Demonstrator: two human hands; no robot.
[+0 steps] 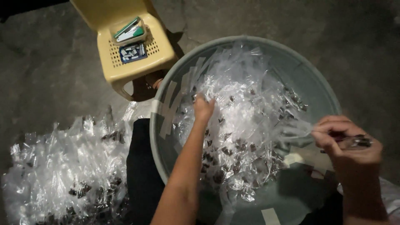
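A large grey-green round basin (308, 71) holds a heap of small clear plastic packets (246, 125) with dark pieces inside. My left hand (203, 109) reaches into the heap near the basin's left side, fingers buried among the packets. At the basin's right rim, my right hand (348, 139) is closed on a clear plastic packet (359, 142) and pinches a strip of film that stretches back toward the heap.
A second pile of clear packets (66, 166) lies on the concrete floor at the left. A small yellow plastic chair (125, 62) stands behind it, carrying a stapler in a tray (130, 30) and a box of staples (132, 52). Strips of tape (168, 112) stick on the basin's inner wall.
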